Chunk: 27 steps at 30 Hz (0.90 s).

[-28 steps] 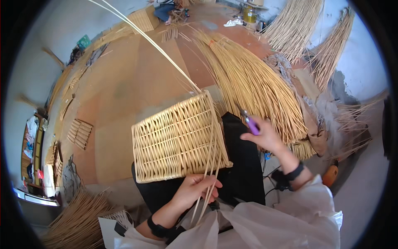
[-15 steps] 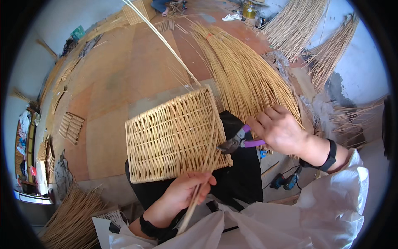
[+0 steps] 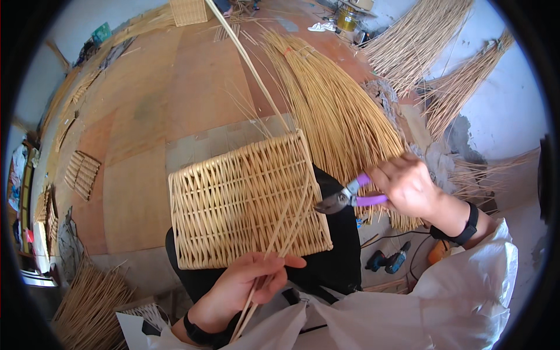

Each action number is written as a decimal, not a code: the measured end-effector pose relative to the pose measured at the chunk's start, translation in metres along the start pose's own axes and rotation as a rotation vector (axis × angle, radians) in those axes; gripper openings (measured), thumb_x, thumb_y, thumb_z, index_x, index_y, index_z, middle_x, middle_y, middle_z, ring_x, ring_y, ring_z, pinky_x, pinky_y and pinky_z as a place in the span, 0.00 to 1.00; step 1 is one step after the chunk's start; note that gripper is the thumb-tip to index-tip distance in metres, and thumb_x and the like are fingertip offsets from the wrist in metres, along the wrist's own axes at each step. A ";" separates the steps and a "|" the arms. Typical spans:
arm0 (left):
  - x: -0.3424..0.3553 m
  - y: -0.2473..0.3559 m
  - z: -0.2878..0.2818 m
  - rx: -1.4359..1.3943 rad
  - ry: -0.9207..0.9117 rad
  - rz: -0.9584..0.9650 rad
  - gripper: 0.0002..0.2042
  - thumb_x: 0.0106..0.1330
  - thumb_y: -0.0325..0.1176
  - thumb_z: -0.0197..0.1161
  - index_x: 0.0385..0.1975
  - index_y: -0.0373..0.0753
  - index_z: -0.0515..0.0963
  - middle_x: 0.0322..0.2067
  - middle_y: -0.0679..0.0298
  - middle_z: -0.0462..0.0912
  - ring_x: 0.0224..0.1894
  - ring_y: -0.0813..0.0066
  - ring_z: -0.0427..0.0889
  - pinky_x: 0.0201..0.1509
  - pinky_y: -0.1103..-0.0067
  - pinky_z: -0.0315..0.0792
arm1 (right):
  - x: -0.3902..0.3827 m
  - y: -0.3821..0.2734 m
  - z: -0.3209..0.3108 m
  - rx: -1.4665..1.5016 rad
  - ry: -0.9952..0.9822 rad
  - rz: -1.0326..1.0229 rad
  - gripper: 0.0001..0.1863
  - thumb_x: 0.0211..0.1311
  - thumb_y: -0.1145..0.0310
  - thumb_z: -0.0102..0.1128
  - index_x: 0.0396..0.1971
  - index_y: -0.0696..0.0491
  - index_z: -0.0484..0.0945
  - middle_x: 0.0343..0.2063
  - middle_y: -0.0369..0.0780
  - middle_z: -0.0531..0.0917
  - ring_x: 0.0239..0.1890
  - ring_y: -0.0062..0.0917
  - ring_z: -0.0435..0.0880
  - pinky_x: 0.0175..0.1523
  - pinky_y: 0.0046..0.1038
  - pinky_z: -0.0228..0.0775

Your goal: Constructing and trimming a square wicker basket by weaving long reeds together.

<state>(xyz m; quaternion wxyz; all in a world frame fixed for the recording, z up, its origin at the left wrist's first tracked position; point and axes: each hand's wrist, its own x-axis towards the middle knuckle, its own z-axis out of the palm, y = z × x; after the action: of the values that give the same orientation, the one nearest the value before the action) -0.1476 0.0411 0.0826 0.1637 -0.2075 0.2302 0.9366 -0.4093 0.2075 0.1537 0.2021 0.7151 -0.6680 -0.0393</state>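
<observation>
A rectangular woven wicker panel (image 3: 245, 201) rests tilted across my lap. Loose wicker strands (image 3: 290, 232) run from its right edge down over its front. My left hand (image 3: 255, 279) is closed round these strands just below the panel's lower edge. In my right hand (image 3: 403, 185) is a pair of pruning shears (image 3: 344, 198) with purple handles, gripped by the handles. Their dark blades point left, close to the panel's right edge. Long pale strands (image 3: 248, 61) rise from the panel's upper right corner.
A large bundle of wicker rods (image 3: 338, 111) lies beyond the panel to the right. A cordless drill (image 3: 398, 258) sits on the floor at the right. More rods (image 3: 96, 303) are heaped at lower left. Hanging bundles (image 3: 417, 44) line the right wall.
The shears have moved slightly right, away from the strands at the panel's edge. My left hand has shifted a little left and down with the strands, which now lie further across the panel.
</observation>
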 end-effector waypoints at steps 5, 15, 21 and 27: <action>-0.006 0.013 0.005 0.101 -0.059 0.002 0.20 0.69 0.36 0.47 0.50 0.22 0.64 0.16 0.65 0.72 0.10 0.86 0.63 0.13 0.89 0.53 | 0.014 0.018 0.014 -0.107 -0.100 -0.097 0.11 0.40 0.69 0.57 0.26 0.57 0.75 0.19 0.37 0.74 0.25 0.27 0.77 0.30 0.26 0.68; -0.026 0.057 0.006 -0.162 -0.112 0.117 0.16 0.67 0.25 0.46 0.51 0.20 0.63 0.11 0.73 0.61 0.07 0.89 0.57 0.08 0.89 0.51 | 0.032 0.051 0.043 0.119 -0.308 0.045 0.11 0.37 0.72 0.57 0.27 0.55 0.76 0.19 0.37 0.74 0.21 0.29 0.75 0.28 0.26 0.69; 0.026 0.108 0.063 1.141 0.226 0.907 0.10 0.67 0.26 0.45 0.41 0.28 0.70 0.18 0.63 0.77 0.21 0.72 0.79 0.25 0.77 0.71 | 0.022 0.034 0.065 0.833 -0.361 0.852 0.26 0.45 0.49 0.69 0.32 0.58 0.74 0.24 0.39 0.80 0.27 0.25 0.81 0.34 0.26 0.74; 0.151 0.208 0.058 2.620 0.802 0.091 0.12 0.64 0.33 0.50 0.30 0.35 0.79 0.30 0.54 0.81 0.33 0.65 0.81 0.35 0.73 0.72 | 0.049 -0.091 0.131 2.149 0.331 1.182 0.15 0.50 0.75 0.65 0.37 0.59 0.73 0.27 0.33 0.76 0.28 0.17 0.74 0.36 0.22 0.69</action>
<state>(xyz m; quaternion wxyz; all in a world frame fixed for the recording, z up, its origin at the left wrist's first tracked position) -0.3791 -0.0735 0.1350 0.1304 -0.1488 0.9767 -0.0837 -0.3609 0.1316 0.0133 -0.4186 0.1031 -0.5479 0.7169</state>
